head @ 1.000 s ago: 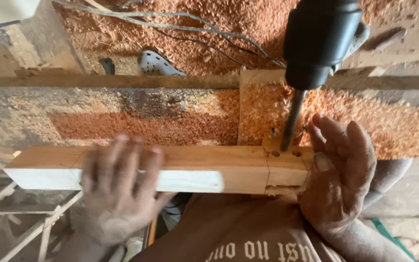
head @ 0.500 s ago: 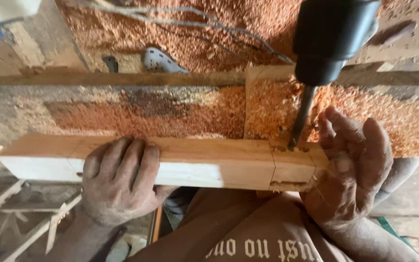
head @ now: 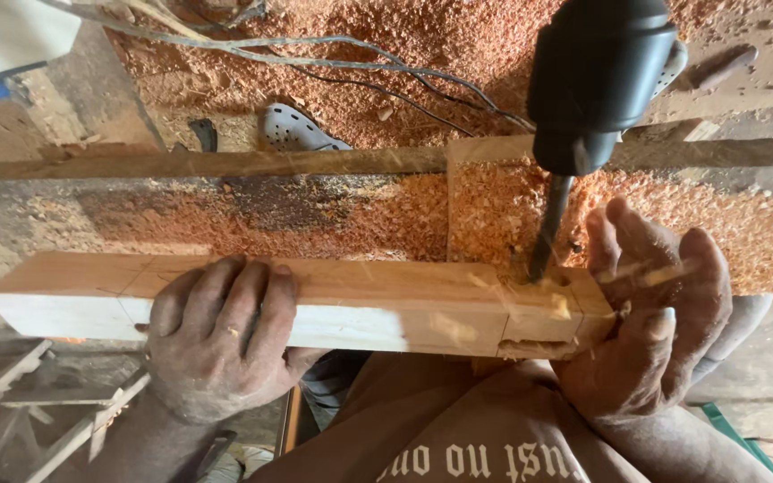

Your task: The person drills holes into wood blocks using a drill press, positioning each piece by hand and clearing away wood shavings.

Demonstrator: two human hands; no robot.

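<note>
A pale wooden beam (head: 378, 300) lies across a sawdust-covered bench. My left hand (head: 216, 335) is clamped over its middle-left part, fingers curled over the top edge. My right hand (head: 650, 331) cups the beam's right end, fingers spread against the end face. A black drilling machine head (head: 597, 76) hangs above, and its dark bit (head: 546, 234) enters a slot in the top of the beam near the right end. Wood chips fly around the bit.
Reddish sawdust (head: 297, 215) covers the bench and the floor beyond. A long wooden rail (head: 225, 163) runs along the bench's far side. Cables (head: 315, 49) and a grey perforated shoe (head: 293, 130) lie on the floor. Thin wooden slats (head: 38, 411) show at lower left.
The bit has gone into the slot and chips now fly off. My left hand slid slightly right along the beam; my right hand stays at the end.
</note>
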